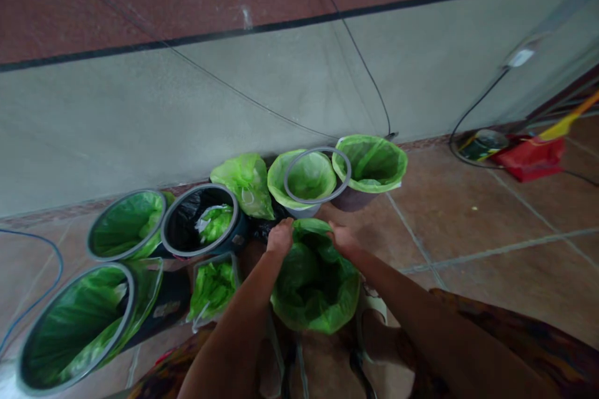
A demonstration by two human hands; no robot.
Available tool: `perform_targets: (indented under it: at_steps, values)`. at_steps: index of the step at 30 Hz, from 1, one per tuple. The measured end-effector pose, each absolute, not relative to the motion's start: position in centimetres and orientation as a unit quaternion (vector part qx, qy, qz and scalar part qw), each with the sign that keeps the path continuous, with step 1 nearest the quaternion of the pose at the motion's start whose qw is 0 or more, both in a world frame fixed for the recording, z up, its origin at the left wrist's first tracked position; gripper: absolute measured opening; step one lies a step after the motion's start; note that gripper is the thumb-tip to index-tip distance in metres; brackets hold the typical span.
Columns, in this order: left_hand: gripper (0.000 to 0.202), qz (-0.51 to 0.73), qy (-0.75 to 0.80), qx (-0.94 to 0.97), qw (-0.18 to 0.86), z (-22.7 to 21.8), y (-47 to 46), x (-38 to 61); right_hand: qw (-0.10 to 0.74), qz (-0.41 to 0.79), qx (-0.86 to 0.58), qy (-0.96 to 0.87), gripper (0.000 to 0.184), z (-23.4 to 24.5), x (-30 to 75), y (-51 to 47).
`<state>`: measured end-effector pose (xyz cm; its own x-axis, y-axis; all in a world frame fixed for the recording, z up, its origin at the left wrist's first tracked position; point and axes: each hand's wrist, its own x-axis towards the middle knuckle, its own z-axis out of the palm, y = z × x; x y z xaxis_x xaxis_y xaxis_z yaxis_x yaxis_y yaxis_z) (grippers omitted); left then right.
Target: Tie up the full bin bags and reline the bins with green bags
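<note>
Between my feet stands a bin lined with a green bin bag (pixel 281 299), its mouth spread wide toward me. My left hand (pixel 280 238) is closed on the far left of the bag's rim. On the far right of the same rim, my right hand (pixel 344 240) grips the green plastic. The bag covers the bin's outside, so its body is hidden. Just beyond my hands, a grey ring (pixel 347 169) rests across two more bins, a lined white bin (pixel 276 171) and a lined dark bin (pixel 397 168).
To the left are several bins, among them a black-lined bin (pixel 175 218), a green-lined bin (pixel 96 224) and a large tilted bin (pixel 60 324). A tied green bag (pixel 243 181) leans by the wall (pixel 140 124). At right lie a red dustpan (pixel 533 159) and a cable (pixel 472 103).
</note>
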<state>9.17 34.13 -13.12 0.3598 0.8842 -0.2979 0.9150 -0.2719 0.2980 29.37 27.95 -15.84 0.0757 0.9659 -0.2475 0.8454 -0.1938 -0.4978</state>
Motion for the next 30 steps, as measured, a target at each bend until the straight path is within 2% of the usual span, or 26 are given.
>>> perform_targets:
  at_steps: [2,4,6,8,11,16,20,22,26,28,30]
  values:
    - [0.023,-0.031,0.588,0.782,0.205,-13.1,33.9,8.9,0.085,0.280,-0.729,-0.619,0.032,-15.5,29.4,28.6]
    - [0.023,-0.019,0.628,0.752,0.198,-12.9,33.4,8.1,0.090,0.290,-0.737,-0.604,0.050,-15.0,29.6,29.1]
    - [0.023,-0.007,0.680,0.708,0.194,-12.6,32.7,6.9,0.133,0.299,-0.744,-0.583,0.067,-14.9,29.9,29.3]
    - [0.024,0.008,0.730,0.656,0.191,-12.3,31.5,5.7,0.187,0.308,-0.746,-0.560,0.072,-15.0,30.2,28.9]
    - [0.026,0.038,0.793,0.576,0.197,-12.0,29.3,4.2,0.228,0.316,-0.752,-0.532,0.066,-15.4,30.5,27.9]
    - [0.027,0.101,0.867,0.435,0.223,-12.1,25.9,4.0,0.243,0.331,-0.752,-0.515,0.054,-15.2,30.3,27.2]
    - [0.025,0.157,0.893,0.340,0.249,-13.3,23.2,5.6,0.224,0.329,-0.754,-0.522,0.046,-14.4,29.6,27.9]
    - [0.031,0.181,0.894,0.311,0.265,-14.1,21.4,6.6,0.201,0.313,-0.771,-0.516,0.045,-13.9,29.4,28.4]
    - [0.055,0.231,0.895,0.324,0.199,-14.2,18.9,7.7,0.185,0.227,-0.801,-0.523,0.042,-13.5,29.5,29.1]
    - [0.053,0.278,0.864,0.391,0.153,-13.1,19.9,7.6,0.192,0.189,-0.799,-0.538,0.040,-13.5,29.7,29.2]
    - [0.044,0.306,0.816,0.467,0.150,-11.5,22.8,7.5,0.200,0.183,-0.794,-0.545,0.039,-13.7,29.7,29.2]
